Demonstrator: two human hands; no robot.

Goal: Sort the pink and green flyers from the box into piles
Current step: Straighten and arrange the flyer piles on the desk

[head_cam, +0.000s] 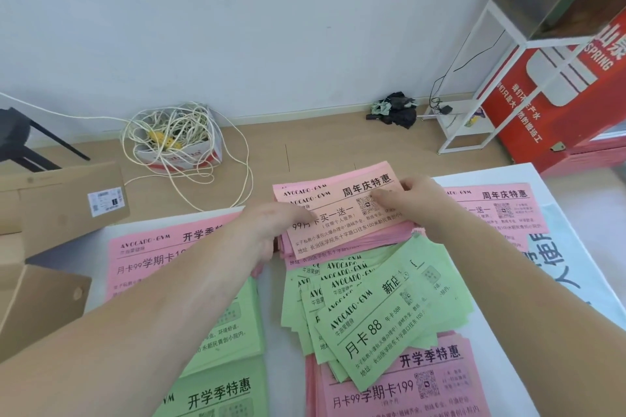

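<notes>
A thick stack of pink flyers [338,210] lies at the far middle of the white table. My left hand [274,223] holds its left edge with the fingers on top and the thumb under the side. My right hand [413,200] grips its right end, thumb on the top sheet. In front of the stack, loose green flyers [379,311] are fanned over a pink pile [406,382]. Further pink piles lie at the left [149,257] and far right [501,206]. Green piles [230,332] sit under my left forearm.
An open cardboard box [44,247] stands off the table's left edge. On the wooden floor behind are a small box of tangled white cord [176,142], a dark bundle [396,108], a white metal rack [474,105] and a red carton [559,95].
</notes>
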